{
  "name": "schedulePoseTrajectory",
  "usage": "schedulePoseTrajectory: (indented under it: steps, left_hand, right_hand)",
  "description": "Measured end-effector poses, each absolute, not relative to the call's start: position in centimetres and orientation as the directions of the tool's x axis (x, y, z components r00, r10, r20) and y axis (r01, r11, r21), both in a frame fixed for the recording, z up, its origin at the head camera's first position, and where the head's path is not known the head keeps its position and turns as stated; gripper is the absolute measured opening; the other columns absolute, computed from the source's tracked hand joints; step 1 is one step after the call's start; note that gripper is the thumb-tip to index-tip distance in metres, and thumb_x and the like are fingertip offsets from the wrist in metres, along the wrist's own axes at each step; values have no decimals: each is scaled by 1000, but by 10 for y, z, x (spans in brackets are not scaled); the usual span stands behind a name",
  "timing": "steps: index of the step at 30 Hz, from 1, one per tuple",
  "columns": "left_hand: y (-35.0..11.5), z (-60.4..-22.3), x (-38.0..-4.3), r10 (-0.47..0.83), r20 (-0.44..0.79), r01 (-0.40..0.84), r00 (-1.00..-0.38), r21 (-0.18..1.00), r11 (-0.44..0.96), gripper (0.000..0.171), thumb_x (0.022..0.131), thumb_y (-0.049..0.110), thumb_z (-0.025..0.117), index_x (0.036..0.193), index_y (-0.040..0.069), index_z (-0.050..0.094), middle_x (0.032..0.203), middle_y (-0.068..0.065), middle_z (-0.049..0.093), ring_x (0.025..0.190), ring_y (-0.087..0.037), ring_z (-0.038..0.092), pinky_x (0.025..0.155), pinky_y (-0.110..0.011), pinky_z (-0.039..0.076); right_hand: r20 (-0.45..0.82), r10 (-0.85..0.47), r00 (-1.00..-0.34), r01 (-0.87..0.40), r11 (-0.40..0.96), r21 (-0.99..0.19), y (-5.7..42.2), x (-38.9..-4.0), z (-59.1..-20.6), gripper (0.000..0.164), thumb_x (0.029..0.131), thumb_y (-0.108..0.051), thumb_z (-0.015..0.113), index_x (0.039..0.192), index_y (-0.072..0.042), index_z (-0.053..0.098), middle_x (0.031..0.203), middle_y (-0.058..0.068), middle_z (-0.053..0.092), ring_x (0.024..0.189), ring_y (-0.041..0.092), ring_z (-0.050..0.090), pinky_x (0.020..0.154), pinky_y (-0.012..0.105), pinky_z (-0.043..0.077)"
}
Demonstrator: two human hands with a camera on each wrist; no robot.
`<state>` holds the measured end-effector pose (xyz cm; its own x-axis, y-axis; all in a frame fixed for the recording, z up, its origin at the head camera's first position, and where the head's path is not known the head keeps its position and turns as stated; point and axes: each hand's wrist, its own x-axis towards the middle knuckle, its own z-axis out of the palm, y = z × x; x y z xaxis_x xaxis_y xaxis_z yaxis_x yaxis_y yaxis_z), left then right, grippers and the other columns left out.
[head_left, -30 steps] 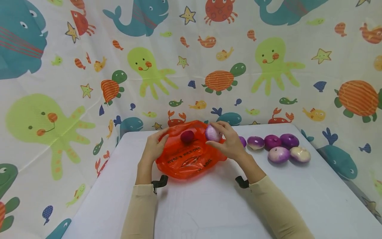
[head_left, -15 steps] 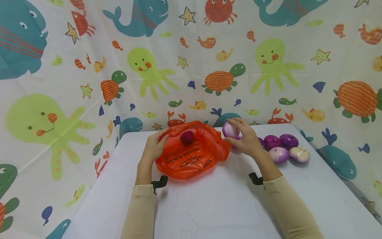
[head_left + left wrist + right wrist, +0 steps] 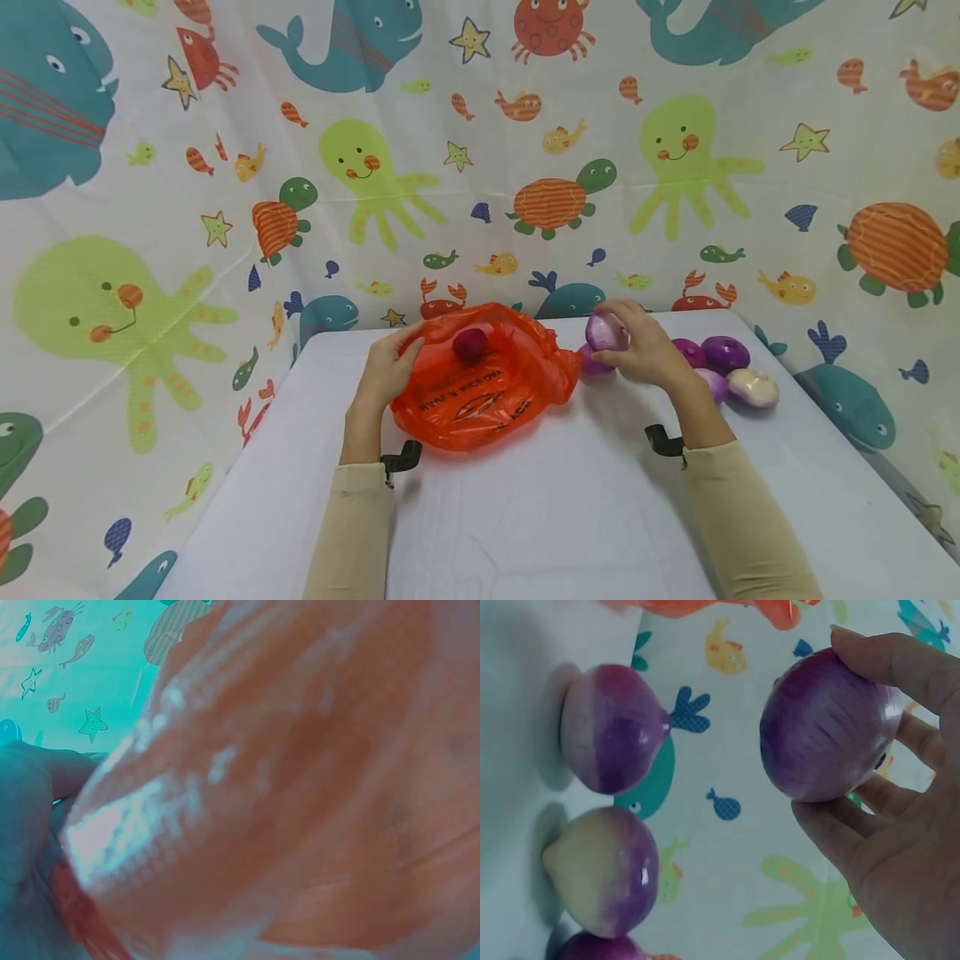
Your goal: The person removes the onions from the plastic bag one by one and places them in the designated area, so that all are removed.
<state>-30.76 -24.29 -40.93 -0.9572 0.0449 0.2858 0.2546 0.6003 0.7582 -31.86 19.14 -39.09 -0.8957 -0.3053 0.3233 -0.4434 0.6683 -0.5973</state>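
purple onion (image 3: 606,332) is sitting in the right hand (image 3: 643,354), fingers and thumb curling around it; the wrist view shows it lifted off the surface (image 3: 525,517), just right of the orange bag (image 3: 480,392) and above the row of loose onions. grip on it looks firm, fingertips (image 3: 870,652) wrapping over the top.

left hand (image 3: 386,367) is pinching the bag's left rim, keeping the mouth open; the left wrist view is filling with blurred orange plastic (image 3: 300,787), so finger detail there is unreadable.

inside the bag: one dark red onion (image 3: 471,342) is lying near the back. no other item is showing in it.

on the surface to the right: several purple-and-white onions are lying close together — one small one (image 3: 596,364) just beside the bag and partly under the hand, others (image 3: 724,352) (image 3: 752,387) further right, a couple hidden behind the wrist. exact count cannot be told.

judgement on progress: early stage. one onion bagged, one in hand and outside the bag, the remainder waiting on the surface. whether the held onion is heading in or out is not readable from this moment alone.
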Motion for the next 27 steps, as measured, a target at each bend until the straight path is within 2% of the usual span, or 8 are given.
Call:
schedulePoseTrajectory:
  steps: [5, 13, 22, 27]
  left_hand:
    - [-242, -409, -307, 46, 281, 250, -959, 757, 604, 45, 109, 26, 55, 153, 20, 54, 153, -9, 58, 144, -36, 51, 114, -58, 46]
    - [-242, -409, -307, 47, 274, 248, -961, 767, 592, 44, 109, 27, 55, 153, 22, 55, 153, -9, 58, 144, -35, 51, 115, -58, 46]
    - [-241, -410, -307, 49, 276, 249, -960, 764, 596, 44, 109, 26, 55, 153, 24, 54, 153, -8, 58, 145, -34, 50, 115, -57, 46]
    - [-240, -410, -307, 50, 270, 246, -962, 766, 594, 45, 109, 27, 55, 154, 23, 54, 153, -9, 58, 143, -35, 52, 112, -57, 49]
  right_hand:
    - [260, -307, -915, -403, 691, -600, 202, -320, -392, 72, 85, -20, 86, 147, -18, 51, 157, 13, 44, 143, 41, 44, 107, 70, 47]
    - [165, -330, -929, -360, 717, -597, 220, -317, -394, 72, 83, -24, 89, 145, -20, 52, 148, 14, 49, 138, 41, 46, 104, 69, 50]
    - [101, -349, -932, -345, 760, -551, 238, -312, -398, 69, 84, -32, 88, 143, -18, 55, 144, 16, 54, 135, 39, 48, 113, 68, 41]
    - [90, -364, -927, -353, 769, -532, 245, -310, -397, 67, 83, -29, 89, 141, -15, 56, 140, 17, 58, 133, 40, 50, 114, 69, 40]
